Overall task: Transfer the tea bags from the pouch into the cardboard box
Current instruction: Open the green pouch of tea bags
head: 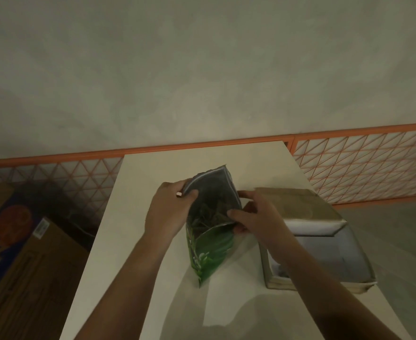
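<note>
A green pouch with a silver lining stands on the white table, its mouth spread wide. Inside it lie several tea bags, dim and hard to separate. My left hand grips the left rim of the mouth, thumb inside. My right hand pinches the right rim. An open cardboard box with a pale inner lining sits to the right of the pouch, partly behind my right forearm.
The table's right edge runs close beside the box. A large brown carton with blue and orange print stands on the floor at the left. An orange lattice railing runs behind the table.
</note>
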